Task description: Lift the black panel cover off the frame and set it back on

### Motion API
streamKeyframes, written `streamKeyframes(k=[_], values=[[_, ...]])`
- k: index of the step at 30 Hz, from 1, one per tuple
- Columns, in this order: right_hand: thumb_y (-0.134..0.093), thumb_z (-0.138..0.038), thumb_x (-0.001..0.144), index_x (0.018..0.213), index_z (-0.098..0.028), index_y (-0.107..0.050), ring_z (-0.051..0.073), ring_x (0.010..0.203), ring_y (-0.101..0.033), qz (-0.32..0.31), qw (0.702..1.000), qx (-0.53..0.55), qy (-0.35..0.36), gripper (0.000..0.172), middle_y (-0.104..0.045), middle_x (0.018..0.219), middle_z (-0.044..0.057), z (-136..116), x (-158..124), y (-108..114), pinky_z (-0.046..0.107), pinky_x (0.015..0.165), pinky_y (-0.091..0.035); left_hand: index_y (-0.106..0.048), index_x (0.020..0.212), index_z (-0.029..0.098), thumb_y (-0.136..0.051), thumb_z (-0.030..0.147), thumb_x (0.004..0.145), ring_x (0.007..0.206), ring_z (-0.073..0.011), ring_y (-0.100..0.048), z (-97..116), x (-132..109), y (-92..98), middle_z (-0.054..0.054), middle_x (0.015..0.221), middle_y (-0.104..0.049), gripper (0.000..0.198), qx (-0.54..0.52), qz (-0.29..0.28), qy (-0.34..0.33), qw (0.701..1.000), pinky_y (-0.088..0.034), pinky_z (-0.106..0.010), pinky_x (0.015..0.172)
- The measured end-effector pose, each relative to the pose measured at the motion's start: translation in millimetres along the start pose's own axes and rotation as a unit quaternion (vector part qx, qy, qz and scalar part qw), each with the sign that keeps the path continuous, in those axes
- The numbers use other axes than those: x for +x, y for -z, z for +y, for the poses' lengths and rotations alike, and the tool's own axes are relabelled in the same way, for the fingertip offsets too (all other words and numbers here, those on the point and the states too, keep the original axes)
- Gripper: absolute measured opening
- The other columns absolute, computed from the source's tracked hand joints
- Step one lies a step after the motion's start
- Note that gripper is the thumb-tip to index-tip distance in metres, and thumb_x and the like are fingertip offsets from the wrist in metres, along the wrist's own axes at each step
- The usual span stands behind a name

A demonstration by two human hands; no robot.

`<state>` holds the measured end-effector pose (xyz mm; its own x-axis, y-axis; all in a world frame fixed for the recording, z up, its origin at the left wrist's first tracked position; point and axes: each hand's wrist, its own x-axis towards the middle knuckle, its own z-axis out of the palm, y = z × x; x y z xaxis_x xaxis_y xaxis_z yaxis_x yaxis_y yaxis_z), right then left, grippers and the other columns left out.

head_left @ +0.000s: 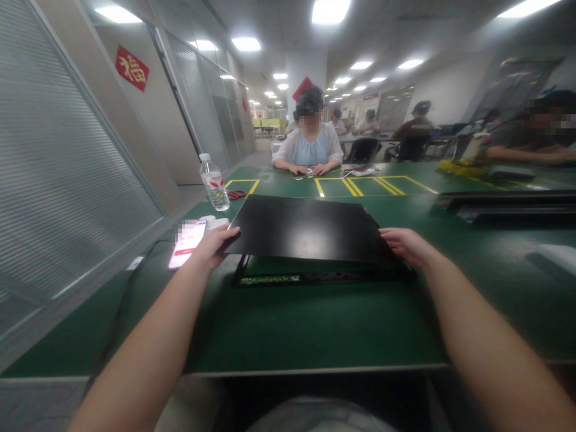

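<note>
A glossy black flat panel point(306, 228), which looks like a display screen panel, is held level between my two hands, tilted slightly. My left hand point(216, 245) pinches its left edge, thumb on top. On the opposite side my right hand point(407, 245) grips the right edge, its fingers partly hidden behind the rim. Directly under the panel lies a black rectangular frame point(324, 277) with a strip of green circuit board point(270, 279) along its near side. The panel covers most of this frame.
The green table point(315, 336) carries a lit phone point(188, 243), a water bottle point(215, 183) and red-handled scissors point(236, 194) on the left. Long black bars point(517, 207) lie at the right. Another person point(308, 138) sits across the table, hands on it.
</note>
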<state>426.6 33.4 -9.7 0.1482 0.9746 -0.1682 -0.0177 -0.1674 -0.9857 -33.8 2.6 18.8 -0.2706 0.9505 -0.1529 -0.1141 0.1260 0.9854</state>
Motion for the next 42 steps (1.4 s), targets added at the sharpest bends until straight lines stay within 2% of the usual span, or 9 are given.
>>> streamKeyframes(k=[2, 5, 10, 14, 19, 24, 30, 36, 42], values=[[-0.067, -0.007, 0.074, 0.089, -0.010, -0.072, 0.011, 0.051, -0.060, 0.002, 1.000, -0.002, -0.031, 0.016, -0.070, 0.069, 0.008, -0.5, 1.0, 0.1, 0.018, 0.043, -0.043, -0.070, 0.078, 0.018, -0.077, 0.014, 0.063, 0.062, -0.0199, -0.070, 1.4, 0.4, 0.5, -0.004, 0.073, -0.075, 0.017, -0.003, 0.006, 0.001, 1.000, -0.053, -0.028, 0.056], [-0.066, -0.010, 0.078, 0.091, -0.010, -0.070, 0.011, 0.048, -0.058, 0.044, 0.998, -0.003, -0.037, 0.014, -0.070, 0.066, 0.008, -2.8, 0.0, -0.3, 0.017, 0.040, -0.040, -0.070, 0.076, 0.018, -0.076, 0.012, 0.063, 0.061, -0.0194, -0.069, 3.0, -1.6, -1.3, -0.004, 0.070, -0.074, 0.015, -0.004, 0.008, 0.001, 1.000, -0.053, -0.027, 0.055], [-0.067, -0.013, 0.078, 0.092, -0.013, -0.068, 0.014, 0.048, -0.061, 0.099, 0.994, -0.028, -0.029, 0.015, -0.071, 0.063, 0.009, -6.1, -3.2, -1.3, 0.019, 0.043, -0.043, -0.073, 0.079, 0.017, -0.074, 0.009, 0.064, 0.065, -0.0208, -0.072, 3.7, -8.6, -9.1, -0.005, 0.070, -0.076, 0.017, -0.010, 0.017, -0.006, 1.000, -0.055, -0.027, 0.057], [-0.063, -0.012, 0.077, 0.100, -0.013, -0.070, 0.014, 0.048, -0.061, 0.123, 0.991, -0.049, -0.022, 0.024, -0.071, 0.063, 0.008, -8.2, -4.2, -1.7, 0.020, 0.045, -0.044, -0.073, 0.078, 0.016, -0.073, 0.007, 0.066, 0.061, -0.0192, -0.071, 2.2, -11.6, -15.1, -0.005, 0.070, -0.076, 0.015, -0.013, 0.014, -0.004, 1.000, -0.056, -0.026, 0.056], [-0.059, -0.010, 0.074, 0.108, -0.014, -0.073, 0.013, 0.048, -0.059, 0.151, 0.983, -0.100, -0.015, 0.037, -0.072, 0.063, 0.007, -6.6, -2.0, 0.5, 0.019, 0.042, -0.035, -0.073, 0.080, 0.017, -0.074, 0.007, 0.067, 0.059, -0.0196, -0.070, -3.3, -11.1, -19.8, -0.003, 0.063, -0.072, 0.017, -0.008, 0.000, -0.006, 1.000, -0.057, -0.027, 0.055], [-0.059, -0.010, 0.074, 0.106, -0.013, -0.076, 0.012, 0.046, -0.057, 0.170, 0.978, -0.124, 0.008, 0.037, -0.072, 0.063, 0.007, -1.3, 2.6, 5.1, 0.020, 0.041, -0.030, -0.074, 0.084, 0.015, -0.075, 0.008, 0.067, 0.062, -0.0204, -0.072, -11.9, -8.1, -20.9, -0.006, 0.071, -0.076, 0.018, -0.014, -0.011, -0.012, 1.000, -0.058, -0.028, 0.058], [-0.059, -0.009, 0.072, 0.099, -0.012, -0.077, 0.011, 0.042, -0.052, 0.168, 0.976, -0.132, 0.036, 0.033, -0.070, 0.059, 0.006, 6.6, 10.9, 10.2, 0.023, 0.047, -0.043, -0.073, 0.085, 0.014, -0.081, 0.011, 0.063, 0.060, -0.0193, -0.072, -18.4, -3.0, -19.1, -0.009, 0.078, -0.079, 0.024, -0.006, -0.029, -0.005, 1.000, -0.057, -0.026, 0.055], [-0.061, -0.012, 0.072, 0.104, -0.012, -0.077, 0.011, 0.041, -0.051, 0.161, 0.973, -0.161, 0.034, 0.035, -0.071, 0.060, 0.006, 13.4, 19.4, 14.6, 0.022, 0.045, -0.042, -0.074, 0.086, 0.013, -0.081, 0.011, 0.061, 0.057, -0.0175, -0.070, -19.6, -2.7, -18.7, -0.008, 0.075, -0.078, 0.025, -0.006, -0.024, -0.004, 1.000, -0.054, -0.025, 0.051], [-0.063, -0.018, 0.072, 0.104, -0.013, -0.077, 0.012, 0.042, -0.051, 0.174, 0.964, -0.192, 0.057, 0.036, -0.072, 0.062, 0.007, 18.6, 23.6, 21.2, 0.023, 0.046, -0.041, -0.074, 0.089, 0.013, -0.088, 0.018, 0.055, 0.059, -0.0188, -0.070, -24.1, -3.4, -19.7, -0.008, 0.079, -0.079, 0.037, 0.010, -0.031, -0.009, 0.999, -0.054, -0.028, 0.056]])
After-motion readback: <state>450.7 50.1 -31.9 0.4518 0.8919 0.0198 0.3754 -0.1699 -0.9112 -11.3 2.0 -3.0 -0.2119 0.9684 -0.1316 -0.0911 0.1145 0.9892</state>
